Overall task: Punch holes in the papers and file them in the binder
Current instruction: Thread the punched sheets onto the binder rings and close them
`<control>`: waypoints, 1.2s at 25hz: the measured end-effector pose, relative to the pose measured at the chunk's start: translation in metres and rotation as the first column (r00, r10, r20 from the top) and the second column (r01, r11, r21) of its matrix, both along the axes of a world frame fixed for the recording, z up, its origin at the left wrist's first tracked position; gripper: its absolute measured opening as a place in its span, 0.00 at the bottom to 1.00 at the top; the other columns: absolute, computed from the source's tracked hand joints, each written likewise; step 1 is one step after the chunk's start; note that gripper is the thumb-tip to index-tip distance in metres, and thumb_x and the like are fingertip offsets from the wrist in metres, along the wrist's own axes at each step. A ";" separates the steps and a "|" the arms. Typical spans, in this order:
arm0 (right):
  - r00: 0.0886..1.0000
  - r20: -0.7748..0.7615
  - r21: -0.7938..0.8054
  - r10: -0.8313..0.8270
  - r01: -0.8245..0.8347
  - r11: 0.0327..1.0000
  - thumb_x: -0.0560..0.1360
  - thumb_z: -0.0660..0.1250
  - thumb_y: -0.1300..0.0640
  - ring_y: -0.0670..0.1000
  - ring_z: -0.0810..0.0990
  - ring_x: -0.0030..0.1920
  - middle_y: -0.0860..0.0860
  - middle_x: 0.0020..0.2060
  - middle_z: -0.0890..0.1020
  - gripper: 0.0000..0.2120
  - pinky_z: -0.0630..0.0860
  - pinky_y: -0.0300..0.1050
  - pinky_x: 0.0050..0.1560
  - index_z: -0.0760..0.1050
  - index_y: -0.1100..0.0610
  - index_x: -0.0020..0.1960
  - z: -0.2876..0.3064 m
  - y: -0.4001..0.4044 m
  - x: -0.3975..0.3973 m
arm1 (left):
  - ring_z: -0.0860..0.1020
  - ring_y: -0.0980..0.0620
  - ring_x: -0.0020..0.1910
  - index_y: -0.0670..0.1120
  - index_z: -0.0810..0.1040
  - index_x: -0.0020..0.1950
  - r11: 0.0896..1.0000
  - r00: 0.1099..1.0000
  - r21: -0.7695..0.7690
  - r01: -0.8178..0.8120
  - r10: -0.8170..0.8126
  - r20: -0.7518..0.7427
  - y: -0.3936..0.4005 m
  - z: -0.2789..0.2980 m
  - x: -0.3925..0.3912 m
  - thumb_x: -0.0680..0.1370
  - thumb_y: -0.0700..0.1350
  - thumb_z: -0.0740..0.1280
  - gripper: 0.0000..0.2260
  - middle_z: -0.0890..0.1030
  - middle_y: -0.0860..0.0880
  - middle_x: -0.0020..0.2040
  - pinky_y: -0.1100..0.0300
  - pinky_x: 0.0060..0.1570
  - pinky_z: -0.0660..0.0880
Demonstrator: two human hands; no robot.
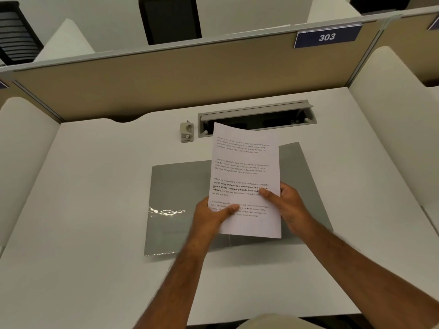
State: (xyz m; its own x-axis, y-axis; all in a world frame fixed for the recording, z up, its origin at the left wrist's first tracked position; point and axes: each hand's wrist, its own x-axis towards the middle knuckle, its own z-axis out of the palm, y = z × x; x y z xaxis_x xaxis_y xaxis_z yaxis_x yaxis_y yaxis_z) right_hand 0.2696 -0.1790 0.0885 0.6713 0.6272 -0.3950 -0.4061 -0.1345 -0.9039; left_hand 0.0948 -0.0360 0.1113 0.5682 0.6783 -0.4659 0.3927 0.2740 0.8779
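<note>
Both hands, left hand and right hand, clamp the white printed paper sheets above the flat grey plastic binder. Small grey hole punch beyond binder. Risk: unsquared edges, so misaligned holes.

papers in both hands

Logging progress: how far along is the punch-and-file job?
Early. Done: nothing visible. In hand: left hand and right hand hold the papers above the grey binder, no holes visible. Left: punching, since the hole punch sits untouched, then filing.
</note>
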 end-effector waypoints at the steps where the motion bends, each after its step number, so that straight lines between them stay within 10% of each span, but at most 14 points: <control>1: 1.000 0.021 -0.014 0.003 -0.002 1.000 0.73 0.76 0.57 0.58 0.87 0.53 0.53 0.54 0.87 0.17 0.83 0.56 0.54 0.80 0.58 0.61 -0.002 -0.003 0.002 | 0.87 0.50 0.48 0.49 0.83 0.57 1.000 1.000 -0.007 -0.002 0.002 -0.009 -0.002 -0.003 0.002 0.67 0.47 0.83 0.21 0.88 0.52 0.51 0.48 0.50 0.85; 16: 0.974 0.210 -0.223 0.087 -0.039 0.974 0.74 0.75 0.51 0.48 0.88 0.45 0.45 0.52 0.86 0.15 0.84 0.42 0.40 0.78 0.50 0.60 -0.015 -0.046 0.058 | 0.85 0.59 0.47 0.50 0.79 0.57 0.994 0.990 0.035 0.103 -0.099 -0.103 -0.006 -0.030 0.049 0.83 0.48 0.67 0.05 0.86 0.55 0.53 0.69 0.39 0.79; 30: 0.972 0.179 -0.293 0.150 -0.093 0.952 0.75 0.74 0.53 0.44 0.87 0.44 0.42 0.51 0.85 0.15 0.82 0.37 0.37 0.77 0.48 0.61 -0.033 -0.051 0.078 | 0.85 0.60 0.43 0.47 0.79 0.55 0.966 0.949 0.060 0.251 -0.233 -0.212 0.018 -0.065 0.077 0.79 0.41 0.73 0.07 0.86 0.53 0.43 0.70 0.40 0.78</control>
State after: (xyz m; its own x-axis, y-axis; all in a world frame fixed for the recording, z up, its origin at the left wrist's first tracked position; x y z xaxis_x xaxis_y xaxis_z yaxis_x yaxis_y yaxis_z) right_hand 0.3479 -0.2302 0.0555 0.6791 0.5920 -0.4341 -0.1882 -0.4311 -0.8824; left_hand 0.1718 -0.0182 0.0459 0.6205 0.5742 -0.5341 0.6087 0.0769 0.7897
